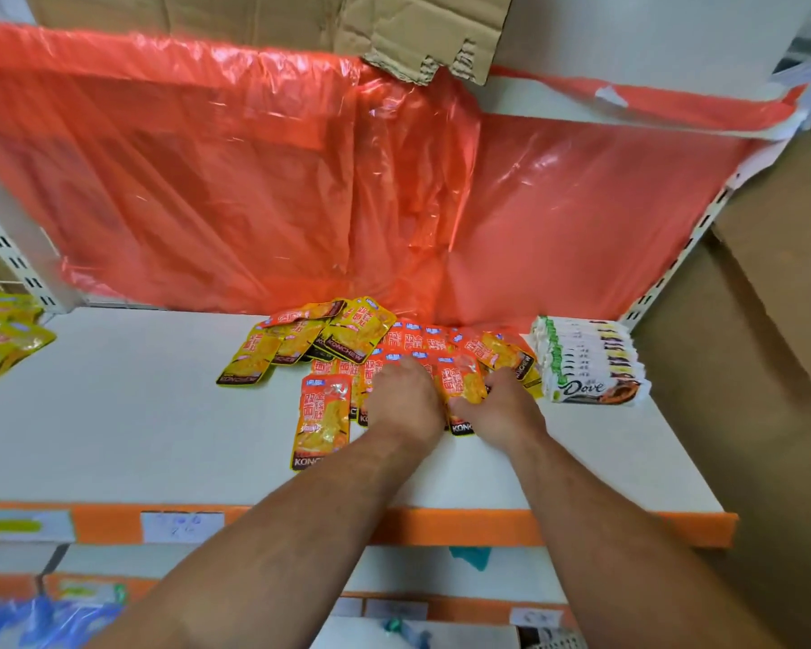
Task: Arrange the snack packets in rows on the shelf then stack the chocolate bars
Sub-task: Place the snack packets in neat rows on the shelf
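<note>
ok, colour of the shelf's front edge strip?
Orange, on the shelf's front edge strip, with pale label tags stuck on it; head view.

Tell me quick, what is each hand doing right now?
Left hand: palm down on the orange packets, fingers hidden; grip cannot be told.
Right hand: closed on one orange packet.

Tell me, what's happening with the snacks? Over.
Both hands, left hand and right hand, on orange snack packets. Yellow packets still jumbled. Dove chocolate bars stacked beside them.
</note>
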### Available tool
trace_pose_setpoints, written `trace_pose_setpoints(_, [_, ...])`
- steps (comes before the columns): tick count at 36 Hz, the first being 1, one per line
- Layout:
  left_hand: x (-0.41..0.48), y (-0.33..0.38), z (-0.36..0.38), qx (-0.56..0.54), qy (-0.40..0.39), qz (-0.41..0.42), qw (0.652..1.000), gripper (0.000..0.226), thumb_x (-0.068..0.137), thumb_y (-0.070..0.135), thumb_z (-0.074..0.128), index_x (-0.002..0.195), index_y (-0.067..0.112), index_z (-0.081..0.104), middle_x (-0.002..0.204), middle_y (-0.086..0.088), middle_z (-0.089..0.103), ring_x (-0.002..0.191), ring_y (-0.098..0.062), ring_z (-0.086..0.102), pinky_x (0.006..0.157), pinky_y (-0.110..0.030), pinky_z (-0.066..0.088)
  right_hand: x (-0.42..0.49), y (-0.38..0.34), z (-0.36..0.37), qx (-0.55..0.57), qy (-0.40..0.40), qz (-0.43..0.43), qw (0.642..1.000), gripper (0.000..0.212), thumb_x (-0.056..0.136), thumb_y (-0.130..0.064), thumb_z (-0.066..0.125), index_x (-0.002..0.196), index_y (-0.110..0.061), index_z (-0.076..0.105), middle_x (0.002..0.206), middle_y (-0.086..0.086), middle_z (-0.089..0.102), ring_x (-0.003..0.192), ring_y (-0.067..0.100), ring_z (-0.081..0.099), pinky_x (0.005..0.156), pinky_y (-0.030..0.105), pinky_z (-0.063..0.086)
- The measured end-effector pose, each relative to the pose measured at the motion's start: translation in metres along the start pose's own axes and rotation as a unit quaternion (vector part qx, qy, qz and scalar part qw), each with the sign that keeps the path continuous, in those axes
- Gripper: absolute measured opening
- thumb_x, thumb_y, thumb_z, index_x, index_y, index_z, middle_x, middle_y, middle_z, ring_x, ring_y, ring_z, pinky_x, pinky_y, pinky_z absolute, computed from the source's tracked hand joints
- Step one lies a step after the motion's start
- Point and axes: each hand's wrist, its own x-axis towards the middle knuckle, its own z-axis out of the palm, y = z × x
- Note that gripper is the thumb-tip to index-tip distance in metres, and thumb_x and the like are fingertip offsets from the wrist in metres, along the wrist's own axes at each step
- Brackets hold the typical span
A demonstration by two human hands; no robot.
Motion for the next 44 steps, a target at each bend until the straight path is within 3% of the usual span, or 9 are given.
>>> trace_pose_setpoints(5, [-0.003,0.006,-0.004,0.052,-0.003,0.021,0.998,0.039,0.093,0.014,0.054,0.127,0.0,0.043,0.128,-0.017,0.052,0.12,-0.032,0.05,0.097,-0.035,0.041,0.003,0.001,-0.002,-0.003,-0.014,0.003,1.0,0.066,0.072,-0.058,0.076,0.117,-0.018,0.046,0.11,0.001,0.064,0.1,0.029,0.063,0.084,0.04,0.054])
trace_pose_setpoints(18, [0.002,0.008,-0.003,-0.122,-0.025,-0.086,0.988,0.039,0.086,0.016,0.065,0.121,0.005,0.049,0.117,-0.013,0.066,0.11,-0.032,0.063,0.084,-0.036,0.049,0.003,0.0,-0.005,-0.004,-0.016,-0.004,1.0,0.07,0.067,-0.06,0.078,0.113,-0.017,0.047,0.107,0.003,0.064,0.098,0.03,0.064,0.082,0.04,0.055])
trace_pose_setpoints(27, [0.004,0.005,-0.002,-0.156,-0.03,-0.11,0.981,0.025,0.083,0.02,0.065,0.105,0.009,0.064,0.109,-0.013,0.068,0.1,-0.034,0.065,0.075,-0.035,0.049,0.005,0.0,-0.005,-0.001,-0.027,-0.002,1.0,0.071,0.072,-0.057,0.079,0.12,-0.014,0.047,0.113,0.005,0.064,0.102,0.031,0.063,0.079,0.036,0.051])
trace_pose_setpoints(31, [0.006,0.002,-0.007,-0.196,-0.049,-0.117,0.972,0.005,0.081,0.013,0.061,0.082,0.008,0.062,0.087,-0.012,0.067,0.076,-0.03,0.061,0.055,-0.03,0.044,0.005,0.001,-0.006,0.007,-0.033,-0.005,0.999,0.072,0.074,-0.057,0.078,0.121,-0.012,0.047,0.112,0.005,0.062,0.101,0.031,0.062,0.075,0.034,0.048])
trace_pose_setpoints(34, [0.004,0.0,-0.01,-0.22,-0.045,-0.119,0.967,0.008,0.083,0.011,0.059,0.075,0.01,0.06,0.09,-0.018,0.069,0.081,-0.033,0.064,0.059,-0.03,0.043,0.004,-0.001,-0.008,0.021,-0.04,-0.002,0.999,0.064,0.081,-0.05,0.075,0.122,-0.011,0.044,0.107,0.002,0.057,0.095,0.028,0.059,0.071,0.032,0.045])
trace_pose_setpoints(36, [0.002,-0.001,-0.012,-0.233,-0.033,-0.123,0.964,0.008,0.082,0.01,0.059,0.077,0.008,0.064,0.093,-0.019,0.07,0.09,-0.036,0.066,0.062,-0.031,0.042,0.004,-0.004,-0.009,0.049,-0.048,0.01,0.998,0.045,0.086,-0.036,0.072,0.114,-0.014,0.045,0.096,-0.001,0.05,0.082,0.022,0.054,0.063,0.028,0.042])
trace_pose_setpoints(39, [0.0,-0.006,-0.012,-0.26,-0.014,-0.127,0.957,0.01,0.081,0.01,0.061,0.072,0.008,0.063,0.087,-0.019,0.07,0.088,-0.036,0.066,0.061,-0.03,0.041,0.004,-0.006,-0.011,0.116,-0.054,0.013,0.992,0.02,0.084,-0.014,0.064,0.076,-0.015,0.045,0.069,-0.001,0.043,0.056,0.017,0.042,0.047,0.024,0.029])
trace_pose_setpoints(41, [-0.001,-0.012,-0.015,-0.276,-0.001,-0.133,0.952,0.019,0.083,0.011,0.063,0.065,0.011,0.056,0.076,-0.012,0.066,0.08,-0.033,0.064,0.06,-0.028,0.04,-0.001,-0.009,-0.014,0.17,-0.07,-0.002,0.983,0.037,0.086,-0.007,0.062,0.058,-0.016,0.04,0.059,0.001,0.042,0.053,0.018,0.039,0.049,0.026,0.025])
trace_pose_setpoints(44, [-0.003,-0.025,-0.02,-0.309,0.015,-0.146,0.94,0.021,0.087,0.016,0.064,0.069,0.012,0.056,0.083,-0.013,0.068,0.083,-0.032,0.064,0.064,-0.03,0.043,-0.011,-0.014,-0.017,0.228,-0.101,-0.02,0.968,0.048,0.089,-0.007,0.067,0.057,-0.016,0.033,0.061,0.006,0.035,0.054,0.018,0.032,0.05,0.026,0.025])
